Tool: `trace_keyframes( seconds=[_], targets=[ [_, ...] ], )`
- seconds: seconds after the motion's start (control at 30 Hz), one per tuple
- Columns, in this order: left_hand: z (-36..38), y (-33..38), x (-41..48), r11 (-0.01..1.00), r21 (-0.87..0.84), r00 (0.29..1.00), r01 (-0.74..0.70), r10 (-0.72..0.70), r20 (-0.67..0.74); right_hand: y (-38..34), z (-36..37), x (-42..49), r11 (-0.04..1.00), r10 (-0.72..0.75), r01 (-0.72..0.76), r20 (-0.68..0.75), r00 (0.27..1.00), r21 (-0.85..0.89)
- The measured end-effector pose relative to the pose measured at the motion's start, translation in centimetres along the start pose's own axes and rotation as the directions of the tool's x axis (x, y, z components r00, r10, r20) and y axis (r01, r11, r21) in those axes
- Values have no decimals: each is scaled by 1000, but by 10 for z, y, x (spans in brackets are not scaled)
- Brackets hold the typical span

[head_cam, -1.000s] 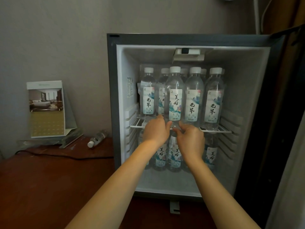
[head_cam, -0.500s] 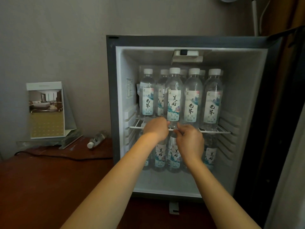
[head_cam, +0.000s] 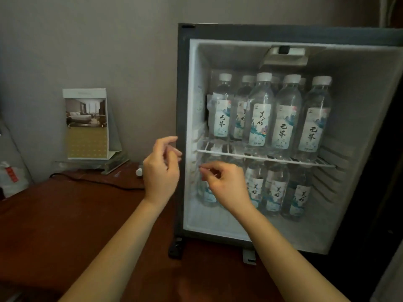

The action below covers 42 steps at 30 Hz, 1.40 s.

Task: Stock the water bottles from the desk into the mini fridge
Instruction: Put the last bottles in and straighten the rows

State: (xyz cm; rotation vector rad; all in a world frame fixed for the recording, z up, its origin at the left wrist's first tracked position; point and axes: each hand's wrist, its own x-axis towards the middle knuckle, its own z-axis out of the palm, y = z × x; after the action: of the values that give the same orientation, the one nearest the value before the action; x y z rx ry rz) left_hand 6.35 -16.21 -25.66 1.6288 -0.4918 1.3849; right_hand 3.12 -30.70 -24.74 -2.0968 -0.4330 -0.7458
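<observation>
Before the stocked fridge (head_cam: 181, 105), the left hand (head_cam: 161, 172) and right hand (head_cam: 225, 185) hovered empty, fingers loosely curled; one bottle (head_cam: 139, 171) lay at the desk's (head_cam: 65, 214) back edge.

desk bottle (head_cam: 139, 171): mostly behind left hand (head_cam: 162, 171) | fridge (head_cam: 181, 105): right edge cropped
</observation>
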Motion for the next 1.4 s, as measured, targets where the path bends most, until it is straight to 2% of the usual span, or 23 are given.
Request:
trace_keyframes(
  seconds=[0.1,0.2,0.3,0.4,0.53,0.67,0.83,1.0,1.07,1.17,1.27,1.4],
  targets=[
    [-34,-51,-5,977,118,982,178,-168,-92,-14,43,-3,1000,-23,21,228,973,13],
    [-60,-106,-19,897,232,925,377,-354,-134,-18,89,1,987,9,60,416,909,-152],
    [-74,-155,-37,799,339,865,497,-485,-126,-18,131,13,942,103,80,510,854,-325],
    [-74,-190,-48,717,417,809,559,-582,-84,-13,171,32,885,226,57,534,815,-461],
    [-69,-228,-51,675,491,777,551,-630,-6,12,231,64,801,373,3,503,779,-599],
    [-72,-249,-51,713,545,849,440,-529,6,51,297,104,756,479,-119,420,770,-644],
    [-74,-259,-57,716,609,890,341,-454,36,95,360,151,786,427,-132,378,821,-604],
    [-72,-259,-56,726,615,908,309,-417,35,114,392,172,835,368,-113,393,843,-539],
    [-72,-260,-57,719,621,902,314,-429,41,114,396,174,854,393,-189,364,845,-484],
    [-73,-262,-59,703,628,889,335,-456,36,107,395,173,878,409,-311,231,883,-364],
    [-72,-264,-61,700,633,874,330,-481,75,83,376,177,919,318,-298,40,947,-258],
    [-72,-265,-59,725,617,862,308,-486,141,38,337,185,943,312,-325,-143,939,-75]
  ],
)
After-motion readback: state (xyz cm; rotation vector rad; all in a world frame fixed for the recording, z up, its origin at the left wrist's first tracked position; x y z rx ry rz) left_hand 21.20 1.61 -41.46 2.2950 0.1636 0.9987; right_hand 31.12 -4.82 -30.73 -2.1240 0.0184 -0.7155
